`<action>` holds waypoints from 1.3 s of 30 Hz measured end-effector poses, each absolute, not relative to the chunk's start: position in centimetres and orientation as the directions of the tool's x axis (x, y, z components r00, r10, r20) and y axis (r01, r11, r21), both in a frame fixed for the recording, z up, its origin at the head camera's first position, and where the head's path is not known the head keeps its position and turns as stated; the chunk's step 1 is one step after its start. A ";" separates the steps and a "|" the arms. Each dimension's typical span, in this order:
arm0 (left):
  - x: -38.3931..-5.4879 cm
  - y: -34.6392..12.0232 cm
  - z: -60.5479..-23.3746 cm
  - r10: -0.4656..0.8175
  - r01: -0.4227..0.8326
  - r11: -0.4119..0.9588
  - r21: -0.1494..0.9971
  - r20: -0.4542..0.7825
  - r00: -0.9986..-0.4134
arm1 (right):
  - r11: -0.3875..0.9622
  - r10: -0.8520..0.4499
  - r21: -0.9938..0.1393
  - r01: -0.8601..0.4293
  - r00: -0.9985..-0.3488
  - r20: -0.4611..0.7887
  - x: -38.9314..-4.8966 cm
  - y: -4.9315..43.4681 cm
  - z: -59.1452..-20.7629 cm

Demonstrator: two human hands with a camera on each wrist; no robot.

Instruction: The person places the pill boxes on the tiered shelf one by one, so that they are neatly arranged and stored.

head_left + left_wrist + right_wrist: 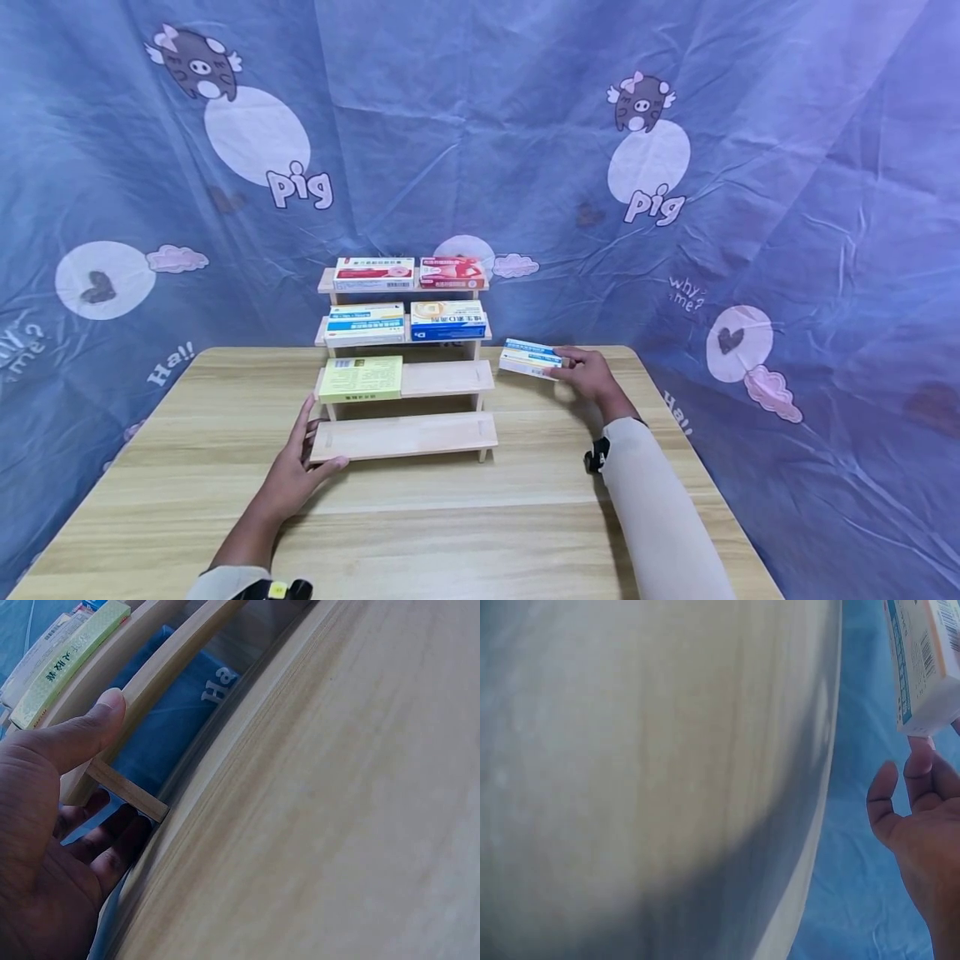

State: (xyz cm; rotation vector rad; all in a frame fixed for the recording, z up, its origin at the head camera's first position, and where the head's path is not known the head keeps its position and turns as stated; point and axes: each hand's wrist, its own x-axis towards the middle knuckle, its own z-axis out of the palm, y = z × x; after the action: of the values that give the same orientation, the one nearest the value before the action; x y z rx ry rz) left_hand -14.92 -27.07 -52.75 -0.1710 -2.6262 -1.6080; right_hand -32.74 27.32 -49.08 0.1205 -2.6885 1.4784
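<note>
A white and blue medicine box (pixel 529 358) is pinched by its right end in my right hand (pixel 588 375), above the table's back right part. In the right wrist view the box (pixel 922 667) shows at the top right corner, partly cut off. My left hand (pixel 296 471) holds the left end of the lowest step of a wooden stepped rack (pixel 405 436). In the left wrist view its thumb lies against the step's edge, with the fingers near the short leg (pixel 127 790). A yellow-green box (pixel 362 379) lies on the left of the second step up.
Higher steps carry a white and blue box (pixel 365 324), a vitamin D box (pixel 448 321), a white and red box (pixel 373 273) and a pink-red box (pixel 452 272). The rack stands on a wooden table (pixel 420 542). A blue printed cloth (pixel 465 125) hangs behind.
</note>
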 end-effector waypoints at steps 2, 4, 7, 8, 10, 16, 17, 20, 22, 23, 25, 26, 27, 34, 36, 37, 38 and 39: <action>-14.9 -27.1 -52.8 0.061 0.123 0.444 0.888 0.107 -0.992 | 0.532 -0.035 -0.839 -0.113 -0.993 0.111 -32.5 27.4 -48.8; -14.9 -27.1 -52.8 0.061 0.124 0.436 0.892 0.108 -0.992 | 0.533 -0.033 -0.837 -0.119 -0.992 0.121 -32.2 27.4 -48.6; -14.9 -27.1 -52.9 0.063 0.130 0.424 0.896 0.114 -0.991 | 0.537 -0.035 -0.834 -0.126 -0.991 0.127 -31.7 27.5 -48.3; -15.0 -27.1 -52.9 0.064 0.131 0.422 0.897 0.115 -0.991 | 0.538 -0.035 -0.833 -0.129 -0.991 0.131 -31.6 27.6 -48.2; -15.0 -27.1 -52.9 0.064 0.132 0.421 0.897 0.116 -0.991 | 0.535 -0.038 -0.833 -0.142 -0.989 0.144 -31.3 27.7 -48.1; -15.0 -27.1 -53.0 0.062 0.131 0.446 0.885 0.116 -0.991 | 0.490 -0.021 -0.856 -0.166 -0.984 0.179 -30.4 27.8 -47.8; -15.0 -27.1 -53.0 0.063 0.130 0.450 0.883 0.114 -0.992 | 0.482 -0.017 -0.861 -0.164 -0.984 0.178 -30.2 27.8 -47.8; -15.0 -27.1 -52.9 0.061 0.122 0.456 0.882 0.106 -0.992 | 0.474 -0.016 -0.867 -0.155 -0.986 0.168 -29.7 27.8 -47.6; -15.0 -27.1 -52.9 0.059 0.116 0.456 0.882 0.100 -0.993 | 0.466 -0.019 -0.872 -0.149 -0.987 0.158 -29.3 27.7 -47.5; -15.0 -27.0 -52.8 0.059 0.113 0.456 0.883 0.097 -0.994 | 0.457 -0.022 -0.878 -0.144 -0.988 0.151 -29.2 27.7 -47.4; -14.9 -27.0 -52.8 0.056 0.110 0.459 0.881 0.094 -0.994 | 0.443 -0.029 -0.885 -0.142 -0.989 0.144 -28.8 27.7 -47.2; -14.9 -27.0 -52.8 0.056 0.107 0.458 0.883 0.092 -0.994 | 0.435 -0.035 -0.889 -0.145 -0.989 0.144 -28.6 27.7 -47.2; -14.9 -27.0 -52.8 0.055 0.106 0.458 0.882 0.091 -0.994 | 0.433 -0.042 -0.889 -0.149 -0.988 0.146 -28.5 27.7 -47.1; -14.9 -27.0 -52.7 0.056 0.100 0.459 0.883 0.083 -0.995 | 0.462 -0.083 -0.870 -0.173 -0.985 0.152 -27.2 27.9 -46.5; -14.9 -27.0 -52.7 0.056 0.102 0.458 0.883 0.086 -0.995 | 0.454 -0.087 -0.871 -0.187 -0.982 0.166 -26.9 28.0 -46.4; -14.9 -27.0 -52.7 0.056 0.104 0.458 0.883 0.088 -0.995 | 0.449 -0.090 -0.871 -0.197 -0.980 0.175 -26.7 28.0 -46.3; -14.9 -27.1 -52.7 0.057 0.106 0.458 0.883 0.090 -0.994 | 0.441 -0.093 -0.873 -0.207 -0.978 0.184 -26.6 28.0 -46.3; -14.9 -27.1 -52.7 0.057 0.108 0.456 0.883 0.092 -0.994 | 0.432 -0.097 -0.876 -0.215 -0.977 0.192 -26.4 28.0 -46.3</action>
State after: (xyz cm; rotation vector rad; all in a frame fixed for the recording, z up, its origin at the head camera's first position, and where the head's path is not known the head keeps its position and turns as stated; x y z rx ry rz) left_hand -14.86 -27.07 -52.73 -0.1490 -2.6388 -1.6059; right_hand -26.42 28.02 -46.26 0.2800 -2.5611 1.5928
